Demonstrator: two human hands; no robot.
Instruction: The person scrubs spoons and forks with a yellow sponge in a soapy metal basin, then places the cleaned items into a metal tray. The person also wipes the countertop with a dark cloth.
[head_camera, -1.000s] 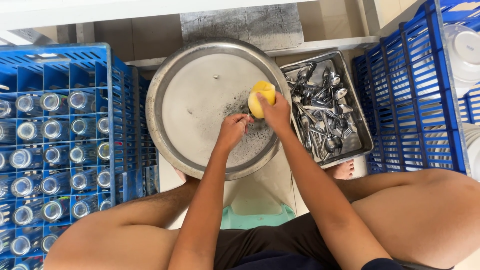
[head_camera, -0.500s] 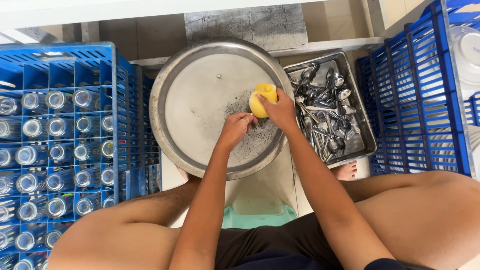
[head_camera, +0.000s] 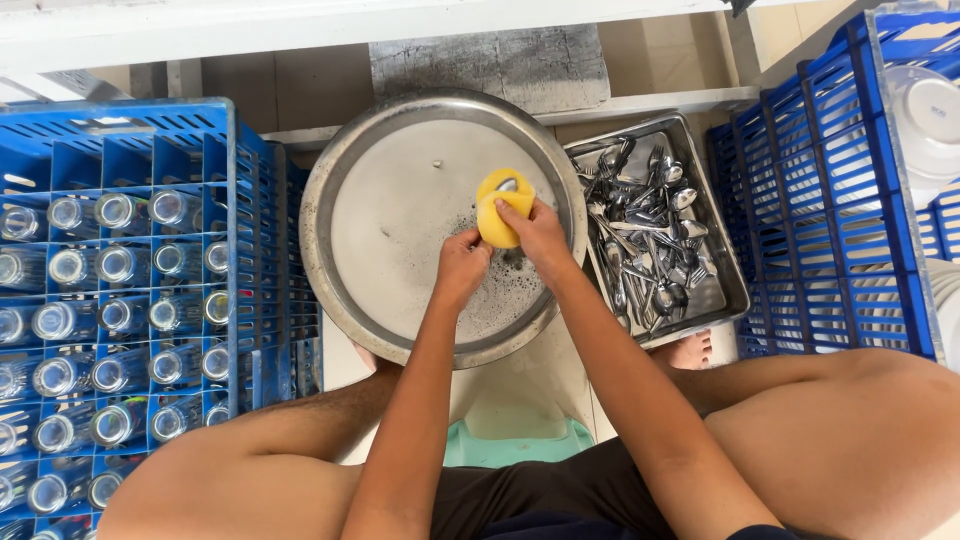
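I see a round tray (head_camera: 400, 200) of dull brushed metal, wet and flecked with suds near its lower right edge. The sponge (head_camera: 500, 208) looks like soft yellow foam, matt and porous. The cutlery (head_camera: 650, 240) is shiny polished metal, lying in a satin-finished metal pan (head_camera: 735, 290). The crates (head_camera: 250, 160) are glossy blue moulded plastic; the glasses (head_camera: 110, 270) inside are clear glass.

Sponge (head_camera: 500, 208) hides most of spoon (head_camera: 508, 185); glass crate (head_camera: 130, 300) cut off at left edge.
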